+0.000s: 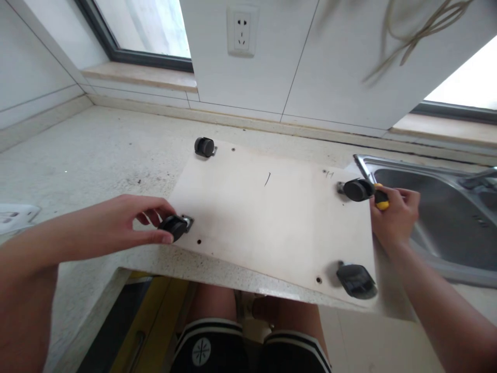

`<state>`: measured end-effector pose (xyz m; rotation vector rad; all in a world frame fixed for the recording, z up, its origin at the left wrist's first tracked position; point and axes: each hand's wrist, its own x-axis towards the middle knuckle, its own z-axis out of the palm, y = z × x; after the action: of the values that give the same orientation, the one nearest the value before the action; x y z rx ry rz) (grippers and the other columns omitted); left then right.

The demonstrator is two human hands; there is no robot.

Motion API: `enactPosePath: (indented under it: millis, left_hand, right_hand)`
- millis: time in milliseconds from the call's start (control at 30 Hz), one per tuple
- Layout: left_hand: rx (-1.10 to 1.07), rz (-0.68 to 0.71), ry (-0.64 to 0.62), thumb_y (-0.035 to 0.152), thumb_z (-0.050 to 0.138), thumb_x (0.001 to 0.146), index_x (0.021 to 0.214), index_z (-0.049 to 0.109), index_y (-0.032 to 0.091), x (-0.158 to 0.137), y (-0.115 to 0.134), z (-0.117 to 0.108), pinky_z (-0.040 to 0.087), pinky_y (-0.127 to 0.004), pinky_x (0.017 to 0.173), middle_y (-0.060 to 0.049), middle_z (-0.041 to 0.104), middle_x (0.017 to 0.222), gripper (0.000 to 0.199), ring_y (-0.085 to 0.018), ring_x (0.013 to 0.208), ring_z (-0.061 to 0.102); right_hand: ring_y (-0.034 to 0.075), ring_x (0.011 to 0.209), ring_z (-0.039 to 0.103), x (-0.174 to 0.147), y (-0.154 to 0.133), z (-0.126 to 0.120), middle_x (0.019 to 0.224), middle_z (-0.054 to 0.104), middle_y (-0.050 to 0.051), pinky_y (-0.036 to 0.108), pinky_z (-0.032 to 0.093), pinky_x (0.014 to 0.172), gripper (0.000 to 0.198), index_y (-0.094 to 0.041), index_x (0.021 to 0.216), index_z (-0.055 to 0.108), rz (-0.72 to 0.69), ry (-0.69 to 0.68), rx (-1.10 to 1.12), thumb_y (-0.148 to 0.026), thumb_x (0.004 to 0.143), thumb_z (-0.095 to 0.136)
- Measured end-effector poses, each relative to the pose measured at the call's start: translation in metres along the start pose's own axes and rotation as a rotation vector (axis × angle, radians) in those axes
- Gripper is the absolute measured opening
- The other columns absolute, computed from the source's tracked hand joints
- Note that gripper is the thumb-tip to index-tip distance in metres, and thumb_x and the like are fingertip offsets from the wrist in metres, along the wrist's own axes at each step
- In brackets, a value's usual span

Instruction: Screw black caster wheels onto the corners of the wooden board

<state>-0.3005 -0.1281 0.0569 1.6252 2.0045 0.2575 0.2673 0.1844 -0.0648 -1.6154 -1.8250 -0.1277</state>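
A pale board [252, 207] lies flat on the counter, with black caster wheels at its corners. My left hand [142, 223] has its thumb and fingers around the near-left caster [173, 227], beside its metal plate. At the board's right edge, my right hand [396, 215] is closed around a screwdriver [382, 198] with a yellow and black handle; its shaft is hidden. Right next to that handle is the far-right caster [357, 190]. The other casters sit at the far-left corner [204, 147] and the near-right corner [357, 281].
The speckled counter [116, 134] runs along a white wall with a socket [242, 31]. A steel sink [454, 217] is set in at the right. Cables [427, 26] hang above. A white object [17, 215] lies at the left edge. Below is a yellow cabinet front [151, 321].
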Motion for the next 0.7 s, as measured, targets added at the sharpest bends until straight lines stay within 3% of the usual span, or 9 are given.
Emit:
enactPosePath:
  millis: [67,100,167,233,367,567,700]
  left_hand:
    - [0.088,-0.060,0.080,0.073,0.064,0.096,0.118,0.084,0.029,0.004,-0.013,-0.013,0.058,-0.041,0.091,-0.001,0.085,0.112,0.053,-0.030,0.099,0.076]
    - [0.160,-0.122,0.210,0.071,0.057,0.099,0.117,0.084,0.026,0.006,-0.022,-0.018,0.055,-0.043,0.092,-0.002,0.085,0.112,0.055,-0.030,0.100,0.075]
    - [0.300,-0.298,0.456,0.065,0.047,0.100,0.120,0.082,0.019,0.013,-0.042,-0.021,0.050,-0.045,0.089,-0.005,0.083,0.107,0.061,-0.031,0.102,0.073]
    - [0.331,-0.407,0.566,0.067,0.044,0.097,0.126,0.080,0.015,0.021,-0.059,-0.014,0.045,-0.043,0.084,-0.006,0.081,0.102,0.070,-0.033,0.106,0.073]
    - [0.234,-0.403,0.595,0.072,0.052,0.091,0.116,0.081,0.016,0.034,-0.071,0.010,0.043,-0.042,0.081,-0.009,0.082,0.099,0.068,-0.034,0.109,0.074]
    - [0.194,-0.347,0.648,0.058,0.042,0.101,0.111,0.079,0.017,0.041,-0.069,0.029,0.046,-0.042,0.093,-0.007,0.077,0.115,0.056,-0.032,0.122,0.070]
    - [0.161,-0.387,0.622,0.044,0.040,0.102,0.110,0.074,0.017,0.050,-0.072,0.027,0.052,-0.050,0.100,-0.022,0.076,0.127,0.045,-0.039,0.124,0.070]
  right_hand:
    - [0.031,0.113,0.060,0.000,-0.002,-0.001,0.121,0.058,0.018,0.049,0.053,0.105,0.055,-0.016,0.123,0.079,0.017,-0.004,0.007,-0.052,0.085,0.061]
    - [0.031,0.112,0.060,0.000,-0.003,-0.001,0.121,0.058,0.017,0.049,0.053,0.105,0.054,-0.017,0.121,0.079,0.023,-0.002,0.012,-0.052,0.084,0.061]
    - [0.031,0.110,0.059,0.000,-0.005,-0.002,0.119,0.059,0.017,0.049,0.053,0.104,0.052,-0.018,0.117,0.080,0.028,0.002,0.022,-0.051,0.082,0.062]
    - [0.031,0.110,0.059,0.000,-0.009,-0.003,0.118,0.059,0.017,0.050,0.052,0.104,0.052,-0.018,0.115,0.080,0.036,0.007,0.030,-0.051,0.080,0.061]
    - [0.034,0.111,0.060,-0.001,-0.015,-0.004,0.117,0.058,0.017,0.054,0.052,0.103,0.053,-0.018,0.112,0.079,0.054,0.022,0.039,-0.055,0.079,0.059]
    - [0.034,0.108,0.060,-0.001,-0.016,-0.005,0.114,0.057,0.015,0.054,0.053,0.101,0.051,-0.020,0.109,0.078,0.054,0.028,0.044,-0.056,0.079,0.059]
    - [0.034,0.106,0.060,0.000,-0.014,-0.005,0.110,0.057,0.015,0.056,0.053,0.099,0.055,-0.019,0.110,0.080,0.040,0.036,0.040,-0.059,0.079,0.058]
